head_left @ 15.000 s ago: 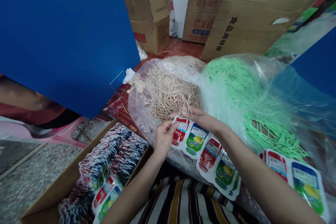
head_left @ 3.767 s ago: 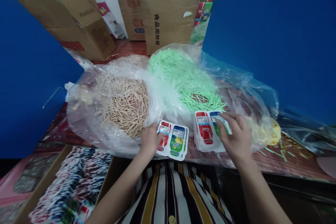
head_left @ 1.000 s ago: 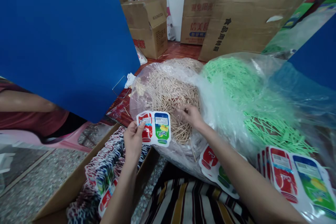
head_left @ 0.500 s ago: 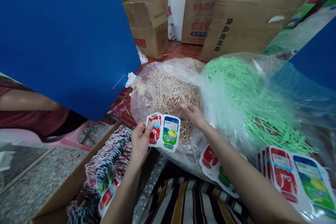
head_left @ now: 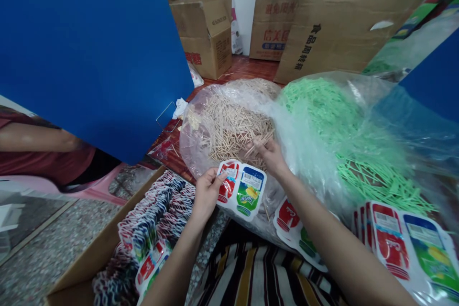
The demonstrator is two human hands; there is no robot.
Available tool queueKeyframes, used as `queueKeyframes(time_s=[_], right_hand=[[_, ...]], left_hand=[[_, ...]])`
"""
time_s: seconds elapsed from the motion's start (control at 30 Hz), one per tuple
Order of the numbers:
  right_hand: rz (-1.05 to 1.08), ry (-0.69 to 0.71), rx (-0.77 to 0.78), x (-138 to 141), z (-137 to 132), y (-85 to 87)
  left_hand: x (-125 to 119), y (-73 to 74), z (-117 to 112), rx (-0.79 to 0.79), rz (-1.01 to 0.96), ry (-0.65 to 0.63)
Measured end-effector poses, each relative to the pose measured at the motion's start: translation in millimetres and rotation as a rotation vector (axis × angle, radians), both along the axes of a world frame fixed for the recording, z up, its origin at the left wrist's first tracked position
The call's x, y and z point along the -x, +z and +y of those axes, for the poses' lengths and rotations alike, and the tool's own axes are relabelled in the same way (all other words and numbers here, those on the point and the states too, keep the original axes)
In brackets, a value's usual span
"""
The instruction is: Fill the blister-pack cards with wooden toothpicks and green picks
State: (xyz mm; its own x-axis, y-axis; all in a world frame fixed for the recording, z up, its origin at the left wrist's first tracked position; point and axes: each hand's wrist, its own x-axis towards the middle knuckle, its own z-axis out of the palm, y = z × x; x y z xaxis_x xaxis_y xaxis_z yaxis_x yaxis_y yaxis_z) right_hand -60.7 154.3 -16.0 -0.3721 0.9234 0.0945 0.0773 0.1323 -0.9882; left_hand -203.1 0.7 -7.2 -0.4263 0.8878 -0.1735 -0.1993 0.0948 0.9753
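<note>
Holding a pack [head_left: 241,190] by its left edge, the left hand [head_left: 205,194] pinches it between thumb and fingers, in front of the bag [head_left: 189,150]. The right hand [head_left: 271,156] sits just beyond the pack in the pale sticks [head_left: 229,126] heaped in that bag, fingertips pressed together on a few of them. Green sticks [head_left: 322,114] lie to the right. More packs stand in a box [head_left: 89,258] at lower left, and a stack [head_left: 405,244] lies far right.
</note>
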Motion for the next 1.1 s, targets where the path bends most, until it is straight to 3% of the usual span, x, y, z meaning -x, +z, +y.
queueKeyframes(time_s=[0.17, 0.33, 0.53, 0.73, 0.97, 1.1], right_hand=[[0.259, 0.016, 0.028, -6, -14, 35.6], [0.383, 0.089, 0.044, -12, -27, 49.8], [0.419, 0.253, 0.144, -14, -32, 53.6], [0.305, 0.378, 0.085, -15, -32, 49.8], [0.258, 0.369, 0.249, -13, -30, 43.9], [0.189, 0.392, 0.261, -14, -30, 43.8]], left_hand=[[-14, -7.5, 8, 0.001, -0.018, -0.074], [-22, -12.0, 15, -0.015, -0.073, -0.116], [-27, -13.9, 19, -0.021, -0.090, -0.148], [-28, -14.0, 23, -0.036, -0.131, -0.147], [-32, -15.0, 27, -0.059, -0.188, -0.087], [-33, -16.6, 32, -0.074, -0.240, -0.076]])
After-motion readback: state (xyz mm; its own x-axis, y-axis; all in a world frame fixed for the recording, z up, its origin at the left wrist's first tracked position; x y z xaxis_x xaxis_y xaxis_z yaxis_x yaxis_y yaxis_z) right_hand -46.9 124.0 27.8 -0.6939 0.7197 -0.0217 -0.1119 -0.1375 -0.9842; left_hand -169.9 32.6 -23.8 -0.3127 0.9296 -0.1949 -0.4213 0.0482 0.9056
